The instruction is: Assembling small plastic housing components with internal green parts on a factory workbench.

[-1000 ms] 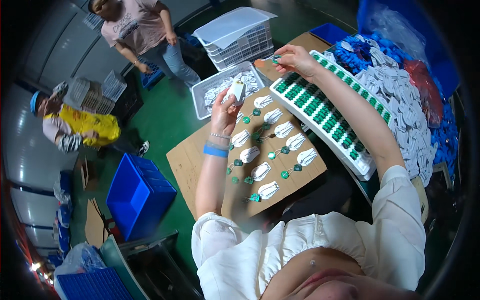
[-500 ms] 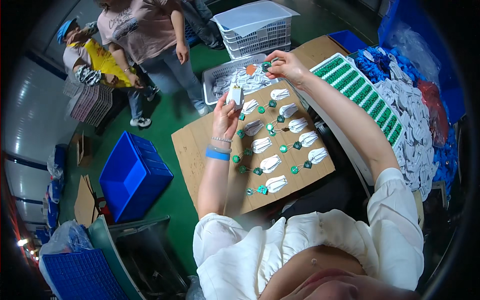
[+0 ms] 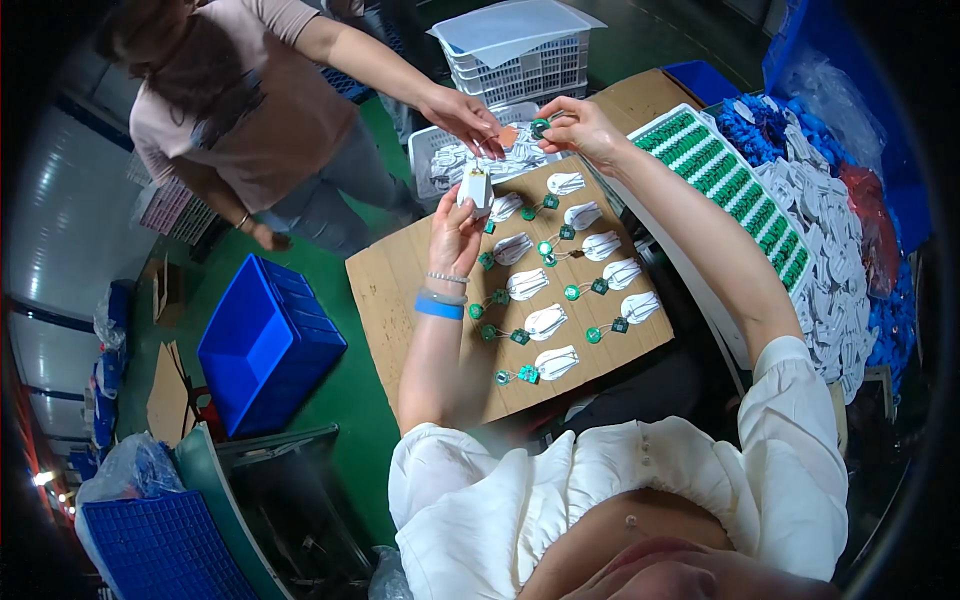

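Note:
My left hand (image 3: 457, 238) is closed round a small white plastic casing (image 3: 475, 190) with a yellowish metal bit at its top. Between the fingertips of my right hand (image 3: 585, 132) is a small round green circuit board (image 3: 541, 128). Both hands are raised over the far part of a cardboard sheet (image 3: 400, 300). On that sheet lie several white casings (image 3: 546, 321), each beside small green boards (image 3: 519, 336) joined by thin wires. Just beyond my hands stands a white basket (image 3: 423, 160) of white casings, where a co-worker's hand (image 3: 465, 118) reaches in near an orange piece (image 3: 507, 136).
To the right is a tray of green boards (image 3: 720, 180) in rows, beside a heap of white parts (image 3: 825, 270) and blue bundles (image 3: 750, 125). White stacked crates (image 3: 520, 65) stand behind. A blue bin (image 3: 250, 350) sits on the green floor at left.
The co-worker in pink has leaned forward and stretched an arm to the basket, now covering the person in yellow. My hands have barely moved and keep their holds.

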The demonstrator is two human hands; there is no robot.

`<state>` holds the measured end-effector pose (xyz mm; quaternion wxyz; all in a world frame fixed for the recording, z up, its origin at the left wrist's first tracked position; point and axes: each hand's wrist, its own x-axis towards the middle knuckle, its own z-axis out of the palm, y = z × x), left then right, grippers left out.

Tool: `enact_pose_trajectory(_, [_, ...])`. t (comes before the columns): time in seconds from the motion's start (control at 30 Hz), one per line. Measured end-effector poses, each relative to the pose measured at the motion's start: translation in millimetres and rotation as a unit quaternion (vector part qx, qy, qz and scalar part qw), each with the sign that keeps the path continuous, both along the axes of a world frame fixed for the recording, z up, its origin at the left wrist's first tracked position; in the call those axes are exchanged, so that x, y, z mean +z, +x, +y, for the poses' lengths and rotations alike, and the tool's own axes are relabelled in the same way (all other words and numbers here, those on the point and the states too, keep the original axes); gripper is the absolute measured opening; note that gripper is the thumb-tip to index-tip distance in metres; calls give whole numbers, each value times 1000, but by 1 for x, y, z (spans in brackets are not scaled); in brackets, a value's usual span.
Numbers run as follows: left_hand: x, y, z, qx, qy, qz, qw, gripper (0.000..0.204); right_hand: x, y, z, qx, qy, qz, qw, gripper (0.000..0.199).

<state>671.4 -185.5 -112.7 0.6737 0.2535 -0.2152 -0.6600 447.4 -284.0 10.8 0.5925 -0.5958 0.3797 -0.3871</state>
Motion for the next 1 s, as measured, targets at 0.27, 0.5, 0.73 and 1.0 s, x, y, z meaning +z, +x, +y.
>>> enact_pose_trajectory(0.27, [5, 1, -1, -4, -2, 10, 1000, 41, 1, 1, -2, 19, 11, 15, 1000, 27])
enact_pose_trajectory(0.5, [10, -2, 0, -11, -25, 3, 1000, 42, -5, 0, -10, 3, 24, -50, 998, 28])
enact_pose_trajectory(0.73, [23, -16, 3, -25, -11, 30, 999, 39, -15, -1, -24, 20, 41, -138, 989, 27])
enact_pose_trajectory(1.0, [27, -15, -7, 1, -44, 88, 995, 41, -42, 1, -27, 65, -109, 70, 990, 9])
